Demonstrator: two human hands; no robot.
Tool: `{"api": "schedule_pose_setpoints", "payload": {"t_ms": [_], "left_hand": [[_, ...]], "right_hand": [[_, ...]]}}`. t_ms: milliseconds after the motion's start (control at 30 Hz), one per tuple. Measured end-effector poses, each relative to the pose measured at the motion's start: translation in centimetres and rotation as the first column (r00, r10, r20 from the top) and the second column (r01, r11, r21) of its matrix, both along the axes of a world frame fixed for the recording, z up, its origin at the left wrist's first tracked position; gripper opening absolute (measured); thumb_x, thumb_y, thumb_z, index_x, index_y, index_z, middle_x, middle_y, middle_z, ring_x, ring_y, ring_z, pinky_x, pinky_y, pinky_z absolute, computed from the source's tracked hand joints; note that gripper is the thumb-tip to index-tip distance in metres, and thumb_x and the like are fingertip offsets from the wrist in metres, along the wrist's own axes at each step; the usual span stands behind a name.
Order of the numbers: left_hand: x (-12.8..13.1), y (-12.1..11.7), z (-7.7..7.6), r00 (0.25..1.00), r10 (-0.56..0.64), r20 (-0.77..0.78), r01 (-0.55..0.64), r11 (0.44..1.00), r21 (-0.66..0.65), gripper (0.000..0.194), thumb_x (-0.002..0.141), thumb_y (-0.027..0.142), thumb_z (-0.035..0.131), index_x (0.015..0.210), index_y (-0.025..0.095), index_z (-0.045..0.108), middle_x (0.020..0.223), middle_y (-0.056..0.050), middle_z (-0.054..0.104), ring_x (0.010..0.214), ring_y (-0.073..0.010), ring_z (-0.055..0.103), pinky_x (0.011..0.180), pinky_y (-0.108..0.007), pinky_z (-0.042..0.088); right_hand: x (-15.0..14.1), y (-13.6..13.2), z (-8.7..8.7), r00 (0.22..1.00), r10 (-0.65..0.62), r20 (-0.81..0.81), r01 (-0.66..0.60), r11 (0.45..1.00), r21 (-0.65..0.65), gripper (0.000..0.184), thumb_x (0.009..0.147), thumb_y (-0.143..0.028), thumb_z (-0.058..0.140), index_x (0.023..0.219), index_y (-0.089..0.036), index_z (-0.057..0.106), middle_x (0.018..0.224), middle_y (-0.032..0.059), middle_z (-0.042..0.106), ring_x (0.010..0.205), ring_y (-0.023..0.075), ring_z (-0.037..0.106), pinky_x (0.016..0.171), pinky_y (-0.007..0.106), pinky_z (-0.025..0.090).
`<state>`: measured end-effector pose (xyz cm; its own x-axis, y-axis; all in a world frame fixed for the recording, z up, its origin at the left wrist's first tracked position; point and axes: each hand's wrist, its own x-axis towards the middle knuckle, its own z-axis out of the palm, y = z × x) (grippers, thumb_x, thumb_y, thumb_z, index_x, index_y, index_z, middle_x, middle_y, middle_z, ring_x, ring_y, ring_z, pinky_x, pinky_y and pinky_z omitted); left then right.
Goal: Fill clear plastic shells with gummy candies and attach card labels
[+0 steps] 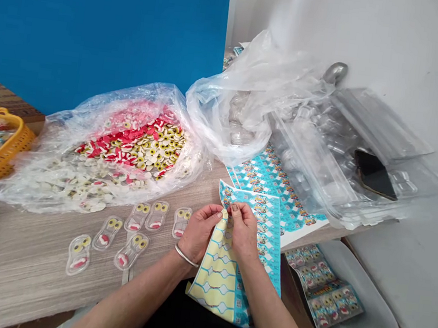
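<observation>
both hands pinch the top of a sticker sheet point(224, 282) at the tabletop's near edge.

from my head view, the left hand point(199, 232) grips the sheet's upper edge between thumb and fingers, and the right hand point(245, 230) pinches just beside it; bare yellow backing shows at left, blue stickers at right. i count six clear shells point(131, 252) on the tabletop point(29, 279) to the left, in front of a plastic bag point(122, 173) of small pieces.

The view's left edge crops the yellow basket point(4, 159).
</observation>
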<state>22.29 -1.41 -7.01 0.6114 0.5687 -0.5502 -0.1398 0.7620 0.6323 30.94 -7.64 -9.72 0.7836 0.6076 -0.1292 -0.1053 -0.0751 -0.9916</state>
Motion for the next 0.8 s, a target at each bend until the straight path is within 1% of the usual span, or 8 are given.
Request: {"api": "schedule_pose_setpoints", "payload": {"t_ms": [67, 167, 300, 433, 500, 567, 733, 800], "left_hand": [[-0.2, 0.1, -0.2, 1.000, 0.000, -0.014, 0.000, 1.000, 0.009, 0.026, 0.063, 0.025, 0.082, 0.083, 0.015, 0.068, 0.069, 0.002, 0.065, 0.057, -0.0093, 0.058, 0.057, -0.022, 0.043], [-0.3, 0.1, -0.2, 0.999, -0.003, -0.033, 0.006, 0.996, 0.092, 0.025, 0.067, 0.027, 0.080, 0.085, 0.016, 0.068, 0.074, 0.001, 0.067, 0.060, -0.0092, 0.058, 0.060, -0.022, 0.044], [-0.3, 0.1, 0.2, 0.995, -0.012, -0.103, 0.042, 0.955, 0.294, 0.024, 0.071, 0.030, 0.077, 0.087, 0.015, 0.068, 0.078, -0.002, 0.069, 0.068, -0.0104, 0.060, 0.064, -0.022, 0.046], [-0.4, 0.4, 0.1, 0.989, -0.041, -0.140, 0.095, 0.907, 0.409, 0.018, 0.074, 0.028, 0.072, 0.087, 0.016, 0.068, 0.076, -0.002, 0.069, 0.066, -0.0107, 0.059, 0.062, -0.021, 0.045], [-0.5, 0.5, 0.0, 0.986, -0.048, -0.158, 0.114, 0.890, 0.442, 0.015, 0.074, 0.026, 0.071, 0.085, 0.016, 0.068, 0.074, -0.001, 0.067, 0.065, -0.0104, 0.058, 0.061, -0.021, 0.045], [-0.6, 0.6, -0.1, 0.984, -0.054, -0.170, 0.125, 0.888, 0.442, 0.015, 0.073, 0.025, 0.071, 0.084, 0.016, 0.068, 0.073, 0.000, 0.067, 0.064, -0.0100, 0.058, 0.059, -0.020, 0.044], [-0.5, 0.5, 0.2, 0.988, -0.064, -0.141, 0.111, 0.928, 0.355, 0.021, 0.072, 0.028, 0.073, 0.089, 0.015, 0.068, 0.074, -0.001, 0.067, 0.060, -0.0095, 0.057, 0.056, -0.020, 0.044], [-0.5, 0.5, 0.1, 0.987, -0.078, -0.139, 0.123, 0.928, 0.352, 0.022, 0.073, 0.028, 0.071, 0.091, 0.015, 0.068, 0.076, -0.002, 0.068, 0.061, -0.0104, 0.058, 0.057, -0.021, 0.045]], "right_hand": [[0.2, -0.2, 0.0, 0.999, 0.033, 0.021, -0.033, 0.999, -0.004, 0.021, 0.091, -0.037, 0.053, 0.079, -0.021, 0.060, 0.076, -0.0007, 0.061, 0.072, 0.0161, 0.056, 0.068, 0.028, 0.045], [0.2, -0.6, 0.4, 0.980, 0.095, 0.176, -0.089, 0.995, -0.039, 0.018, 0.092, -0.034, 0.053, 0.084, -0.021, 0.063, 0.081, 0.0006, 0.065, 0.076, 0.0172, 0.059, 0.071, 0.028, 0.046], [0.1, -1.0, 1.4, 0.878, 0.137, 0.459, -0.104, 0.990, -0.096, 0.014, 0.093, -0.027, 0.053, 0.090, -0.021, 0.066, 0.089, 0.0028, 0.068, 0.086, 0.0184, 0.062, 0.079, 0.031, 0.047], [0.0, -1.0, 2.0, 0.800, 0.180, 0.572, -0.116, 0.982, -0.147, 0.016, 0.094, -0.022, 0.048, 0.092, -0.022, 0.065, 0.090, 0.0035, 0.067, 0.086, 0.0180, 0.062, 0.079, 0.030, 0.047], [0.0, -1.0, 2.1, 0.779, 0.201, 0.594, -0.115, 0.977, -0.180, 0.016, 0.093, -0.021, 0.048, 0.089, -0.022, 0.063, 0.087, 0.0033, 0.066, 0.084, 0.0180, 0.062, 0.078, 0.030, 0.047], [0.1, -0.9, 2.1, 0.789, 0.197, 0.582, -0.099, 0.976, -0.195, 0.014, 0.091, -0.021, 0.049, 0.085, -0.021, 0.061, 0.084, 0.0030, 0.064, 0.081, 0.0181, 0.061, 0.076, 0.030, 0.046], [0.5, -0.7, 1.8, 0.894, 0.173, 0.414, -0.113, 0.980, -0.165, 0.012, 0.089, -0.026, 0.050, 0.083, -0.021, 0.059, 0.080, 0.0022, 0.064, 0.078, 0.0181, 0.060, 0.073, 0.030, 0.046], [0.6, -0.6, 1.5, 0.929, 0.164, 0.331, -0.125, 0.983, -0.135, 0.013, 0.089, -0.029, 0.051, 0.083, -0.021, 0.059, 0.078, 0.0013, 0.063, 0.074, 0.0177, 0.059, 0.069, 0.029, 0.045]]}}
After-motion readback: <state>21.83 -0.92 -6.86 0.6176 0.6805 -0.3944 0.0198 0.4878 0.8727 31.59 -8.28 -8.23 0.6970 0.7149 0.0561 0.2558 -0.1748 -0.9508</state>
